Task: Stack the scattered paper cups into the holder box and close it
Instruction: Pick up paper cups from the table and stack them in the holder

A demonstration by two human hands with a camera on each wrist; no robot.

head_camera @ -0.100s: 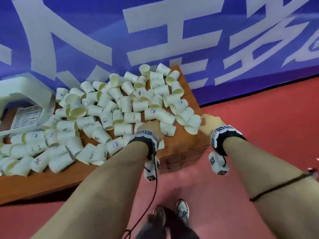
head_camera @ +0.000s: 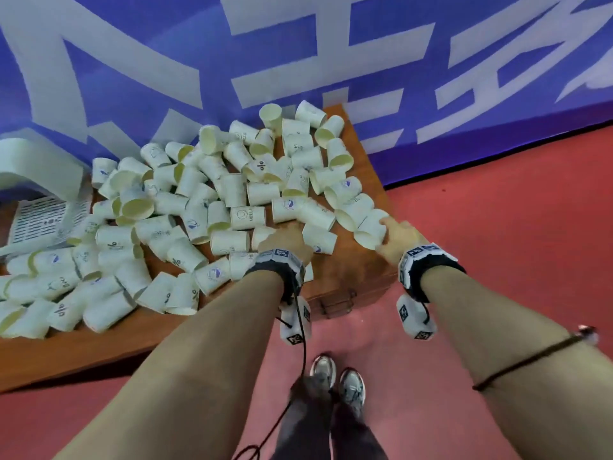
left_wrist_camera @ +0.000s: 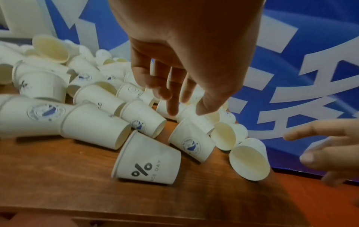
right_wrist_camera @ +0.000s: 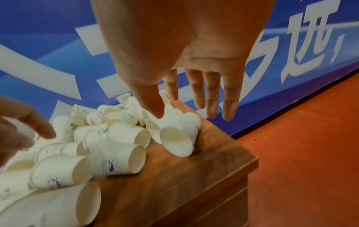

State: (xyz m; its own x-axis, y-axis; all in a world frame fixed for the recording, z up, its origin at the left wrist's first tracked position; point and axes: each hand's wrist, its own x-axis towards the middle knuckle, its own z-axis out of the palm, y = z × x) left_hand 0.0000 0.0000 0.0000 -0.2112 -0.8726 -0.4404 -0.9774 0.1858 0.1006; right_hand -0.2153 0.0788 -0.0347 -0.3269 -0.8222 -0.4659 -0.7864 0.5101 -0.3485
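Observation:
Several white paper cups (head_camera: 212, 207) lie scattered on their sides across a brown wooden table (head_camera: 358, 270). A white holder box (head_camera: 39, 171) stands at the far left, partly out of view. My left hand (head_camera: 282, 240) hovers over the front cups. In the left wrist view its fingers (left_wrist_camera: 172, 99) hang relaxed above the cups and hold nothing. A cup marked "%" (left_wrist_camera: 147, 162) lies just below it. My right hand (head_camera: 394, 234) reaches the cup (head_camera: 371, 227) at the table's right edge. Its fingers (right_wrist_camera: 229, 107) are straight, and the thumb is over that cup (right_wrist_camera: 174, 141).
A blue banner with white characters (head_camera: 331, 61) runs behind the table. Red floor (head_camera: 497, 244) lies to the right and in front. A printed sheet (head_camera: 43, 220) lies by the box. A drawer handle (head_camera: 335, 303) shows on the table front, and my shoes (head_camera: 338, 380) are below.
Almost nothing differs: both hands stay over the same front right cups, and the view has tipped slightly.

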